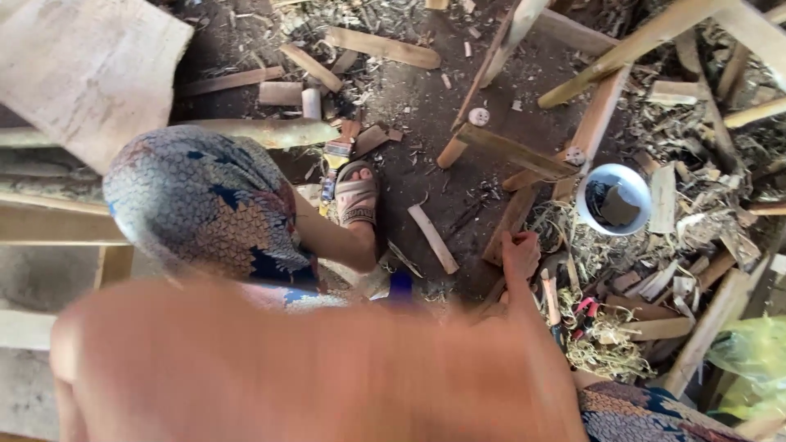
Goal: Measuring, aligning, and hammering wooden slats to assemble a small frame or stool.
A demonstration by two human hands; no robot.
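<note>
— Right, we're looking straight down, and our right hand is out in front, reaching to the wooden slat that leans off the frame of pale bars.

— Is the hand closed on it?

— We judge the fingers are curled at the slat's lower end, touching it, but whether they've clamped we cannot tell; the knuckles hide the contact. The left hand we don't see at all; a blurred bare arm fills the bottom of the view.

— How would that slat handle?

— Light and stiff, we'd say, rough-sawn, so it shouldn't slip; splinters are the worry. Best taken near the low end, where the fingers are now.

— And around it?

— A white bowl sits just right of the frame, shavings and red-handled pliers lie near the hand, and a sandalled foot rests well to the left.
</note>
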